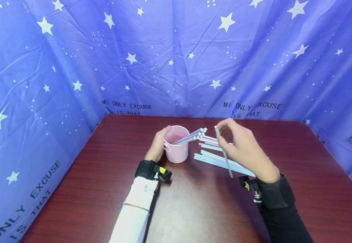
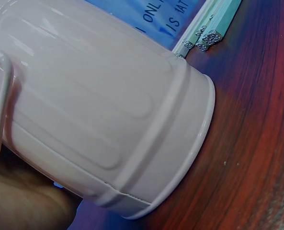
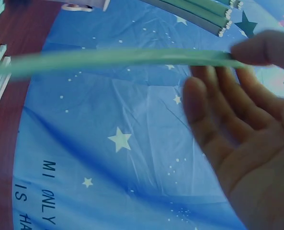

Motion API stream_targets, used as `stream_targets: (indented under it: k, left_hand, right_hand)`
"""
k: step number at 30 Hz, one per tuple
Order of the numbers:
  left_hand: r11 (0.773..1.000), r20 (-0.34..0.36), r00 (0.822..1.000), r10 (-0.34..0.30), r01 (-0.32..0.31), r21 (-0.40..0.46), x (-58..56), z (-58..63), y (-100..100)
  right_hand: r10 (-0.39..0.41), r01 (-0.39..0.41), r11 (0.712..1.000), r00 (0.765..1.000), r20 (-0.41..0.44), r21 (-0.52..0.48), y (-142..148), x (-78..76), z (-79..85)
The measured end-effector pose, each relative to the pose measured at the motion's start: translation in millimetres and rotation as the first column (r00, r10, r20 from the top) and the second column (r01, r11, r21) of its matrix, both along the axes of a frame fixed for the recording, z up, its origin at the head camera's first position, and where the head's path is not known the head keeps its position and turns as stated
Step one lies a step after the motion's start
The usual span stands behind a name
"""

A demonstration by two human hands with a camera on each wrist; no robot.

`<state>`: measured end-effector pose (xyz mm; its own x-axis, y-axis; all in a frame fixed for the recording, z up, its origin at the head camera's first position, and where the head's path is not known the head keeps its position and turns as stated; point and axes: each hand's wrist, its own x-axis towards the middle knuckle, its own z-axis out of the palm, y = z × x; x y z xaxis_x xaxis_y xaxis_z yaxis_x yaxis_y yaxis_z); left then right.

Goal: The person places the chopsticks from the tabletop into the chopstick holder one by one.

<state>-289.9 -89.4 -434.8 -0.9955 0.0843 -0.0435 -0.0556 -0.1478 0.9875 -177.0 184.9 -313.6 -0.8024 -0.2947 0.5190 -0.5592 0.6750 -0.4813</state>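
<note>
My left hand [image 1: 156, 145] grips the left side of a small pink bucket [image 1: 177, 155], its fingertips up at the rim. In the left wrist view the bucket wall [image 2: 94, 96] fills much of the picture, with a wire handle loop at the left. A bunch of pastel sticks [image 1: 191, 135] leans out over the bucket's right rim. Off to the right, my right hand [image 1: 240, 143] pinches one slim pale green stick [image 1: 225, 158] near its top between thumb and fingers. The stick [image 3: 122, 57] hangs tilted, its lower end blurred in the right wrist view.
More pastel sticks [image 1: 217, 161] lie in loose rows on the dark red table [image 1: 103, 199], under and beside my right hand. A blue curtain [image 1: 176, 67] with white stars and lettering hangs behind the table and along its sides.
</note>
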Motion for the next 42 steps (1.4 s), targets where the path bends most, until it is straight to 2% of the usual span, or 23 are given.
stream_targets:
  k: [5,8,11,16,19,22,29,32,35,42]
  left_hand:
    - [1.0,-0.012,1.0,0.0,0.001,0.013,-0.7,-0.7,1]
    - [1.0,-0.018,1.0,0.002,-0.002,0.022,-0.7,-1.3,0]
    - [1.0,-0.022,1.0,0.002,-0.002,0.029,0.0,-1.4,0]
    - [1.0,-0.028,1.0,-0.002,0.002,0.029,0.7,-1.1,0]
    - [1.0,-0.028,1.0,-0.005,0.006,0.028,0.4,-1.4,1]
    - [1.0,-0.025,1.0,-0.004,0.004,0.022,-0.1,-1.1,1]
    - [1.0,-0.012,1.0,0.001,-0.001,0.022,0.3,-0.6,1]
    - [1.0,-0.013,1.0,0.0,0.0,0.028,0.2,-0.2,1]
    - [0.999,-0.014,1.0,0.002,-0.002,0.032,0.3,-0.1,1]
    - [0.999,-0.011,1.0,-0.002,0.003,0.039,0.0,-0.3,2]
  right_hand:
    - [-0.059,0.026,0.984,0.981,-0.183,-0.178,0,3.0,4.4]
    - [-0.09,0.009,0.953,0.963,-0.255,-0.302,-4,5.2,6.9]
    - [-0.108,-0.026,0.91,0.949,-0.296,-0.414,-8,8.1,9.3]
    - [-0.038,-0.151,0.831,0.945,-0.325,-0.536,-16,11.2,10.9]
    - [0.012,-0.198,0.812,0.946,-0.323,-0.549,-21,11.2,8.5]
    - [0.028,-0.193,0.824,0.953,-0.302,-0.532,-27,9.9,4.0]
    - [0.009,-0.118,0.887,0.971,-0.238,-0.446,-36,3.3,-8.9]
    - [-0.001,-0.088,0.906,0.978,-0.211,-0.414,-38,0.7,-13.4]
    - [-0.016,-0.064,0.917,0.981,-0.196,-0.393,-39,-0.5,-15.3]
    - [-0.032,-0.041,0.921,0.983,-0.181,-0.387,-35,-0.5,-13.3]
